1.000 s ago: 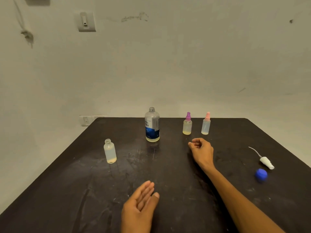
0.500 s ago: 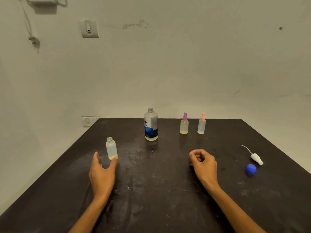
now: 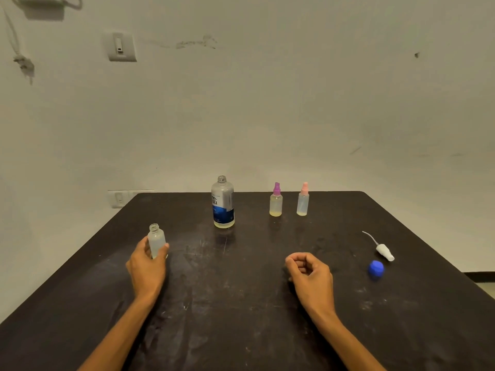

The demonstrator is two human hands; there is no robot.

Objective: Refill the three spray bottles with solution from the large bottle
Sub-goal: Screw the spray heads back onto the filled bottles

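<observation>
My left hand (image 3: 147, 266) grips the lower part of a small clear spray bottle (image 3: 156, 238) with no top, standing upright at the table's left. The large bottle (image 3: 222, 203), uncapped with a blue and silver label, stands at the back centre with a little yellowish liquid in it. To its right stand a purple-topped spray bottle (image 3: 276, 201) and a pink-topped spray bottle (image 3: 303, 200). My right hand (image 3: 310, 274) rests on the table with its fingers curled and holds nothing.
A white spray head with its tube (image 3: 381, 249) and a blue cap (image 3: 375, 269) lie at the right of the dark table (image 3: 241, 317). A pale wall stands close behind the table's far edge.
My left hand moved forward and left from the near edge and took hold of the topless bottle. My right hand drew back toward me, still curled.
</observation>
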